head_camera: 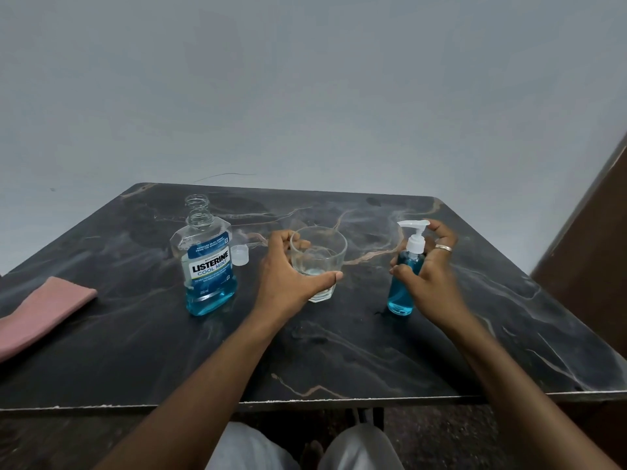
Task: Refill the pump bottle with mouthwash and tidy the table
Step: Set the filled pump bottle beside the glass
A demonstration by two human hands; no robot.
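Head view: my left grip wraps the clear glass on the worktop; my right grip closes around the blue-filled pump bottle, forefinger atop its nozzle.

The pink cloth is cut off at the left edge; the right hand looks motion-blurred.

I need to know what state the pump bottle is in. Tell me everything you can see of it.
The pump bottle is small, clear plastic, nearly full of blue liquid, with a white pump head fitted on top, nozzle pointing left. It stands upright on the dark marbled table, right of the glass. The right hand wraps around it, one finger on the pump head.
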